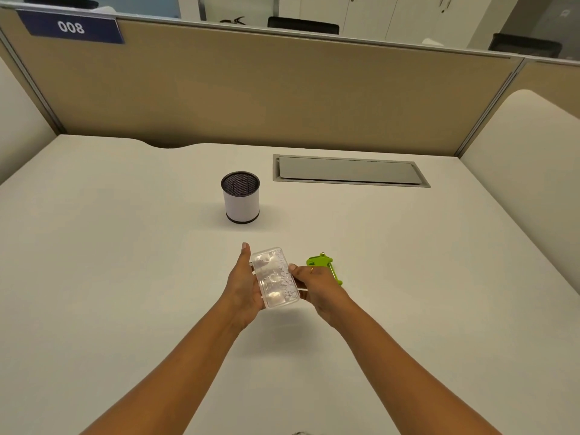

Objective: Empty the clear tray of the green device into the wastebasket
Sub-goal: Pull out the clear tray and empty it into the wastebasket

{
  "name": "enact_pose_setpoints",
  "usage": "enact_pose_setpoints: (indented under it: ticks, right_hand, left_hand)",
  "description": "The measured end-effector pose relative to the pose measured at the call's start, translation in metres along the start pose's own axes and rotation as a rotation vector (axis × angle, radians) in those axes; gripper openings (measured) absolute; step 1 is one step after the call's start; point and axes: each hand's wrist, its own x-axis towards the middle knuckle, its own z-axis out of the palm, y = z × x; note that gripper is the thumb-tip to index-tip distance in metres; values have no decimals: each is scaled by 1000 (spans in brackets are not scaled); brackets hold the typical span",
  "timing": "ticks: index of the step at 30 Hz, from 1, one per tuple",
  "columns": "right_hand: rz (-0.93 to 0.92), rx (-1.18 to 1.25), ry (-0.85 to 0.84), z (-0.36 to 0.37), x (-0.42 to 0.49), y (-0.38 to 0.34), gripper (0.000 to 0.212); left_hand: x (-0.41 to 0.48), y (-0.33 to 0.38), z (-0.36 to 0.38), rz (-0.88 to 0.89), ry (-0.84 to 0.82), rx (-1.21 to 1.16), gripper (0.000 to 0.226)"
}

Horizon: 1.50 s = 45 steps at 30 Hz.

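A clear plastic tray (275, 277) with several small white paper discs along its right side is held above the desk. My left hand (243, 284) cups it from the left and below. My right hand (317, 285) grips its right edge with thumb and fingers. The green device (323, 265) lies on the desk just behind my right hand, partly hidden by it. The wastebasket (241, 197), a small white cylinder with a black mesh inside and black rims, stands upright farther back, slightly left of the tray.
A grey cable hatch (350, 171) is set flush in the white desk (125, 246) at the back right. A tan partition (251, 89) closes the desk's far side, with cream side panels at left and right.
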Motion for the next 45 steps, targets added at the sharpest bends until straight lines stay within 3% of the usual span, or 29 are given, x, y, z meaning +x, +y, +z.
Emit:
enact_pose_setpoints:
  ticks: [14,22,28,39,45]
  right_hand:
    - [-1,43,136,-19,5,-9,20]
    - [19,55,191,-24,5,5,23]
    - [55,18,164,-9,7,18,24]
    - [59,-51,116,9,3,20,33]
    - [43,-56,95,11,2,18,24]
  left_hand:
    - [-3,5,0,11,64,9,59]
    - [-1,18,-2,244,152,-129,55]
    - [-5,15,9,479,183,27,61]
    - [0,8,17,608,82,266,63]
    - [2,6,15,662,91,338,67]
